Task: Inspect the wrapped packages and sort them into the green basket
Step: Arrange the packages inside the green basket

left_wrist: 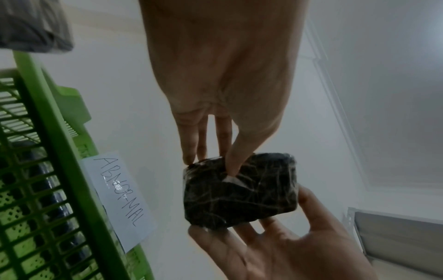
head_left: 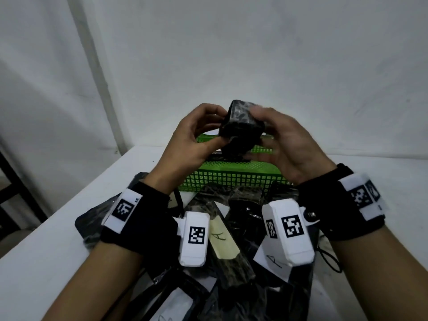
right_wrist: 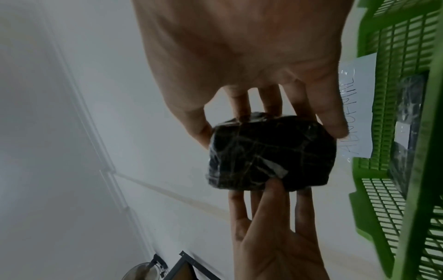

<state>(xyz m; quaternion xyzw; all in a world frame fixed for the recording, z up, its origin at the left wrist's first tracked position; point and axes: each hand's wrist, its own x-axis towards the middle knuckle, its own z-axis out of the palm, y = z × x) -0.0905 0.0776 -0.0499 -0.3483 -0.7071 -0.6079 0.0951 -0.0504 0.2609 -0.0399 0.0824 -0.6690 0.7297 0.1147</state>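
Note:
A small black package [head_left: 240, 128] wrapped in clear film is held up in the air over the green basket [head_left: 231, 179]. My left hand [head_left: 216, 126] pinches its left end between thumb and fingers. My right hand [head_left: 264, 135] grips its right end, thumb on top and fingers underneath. In the left wrist view the package [left_wrist: 239, 191] shows a bit of clear tape under my left fingers [left_wrist: 230, 159]. In the right wrist view my right fingers [right_wrist: 333, 121] curl round the package [right_wrist: 271, 153]. The basket [right_wrist: 393, 170] holds other dark wrapped packages [right_wrist: 407, 106].
A paper label reading ABNORMAL [left_wrist: 120, 199] is stuck on the basket's side. A pile of black wrapped packages [head_left: 231, 262], some with paper tags marked A, lies on the white table [head_left: 58, 228] in front of the basket. A white wall stands behind.

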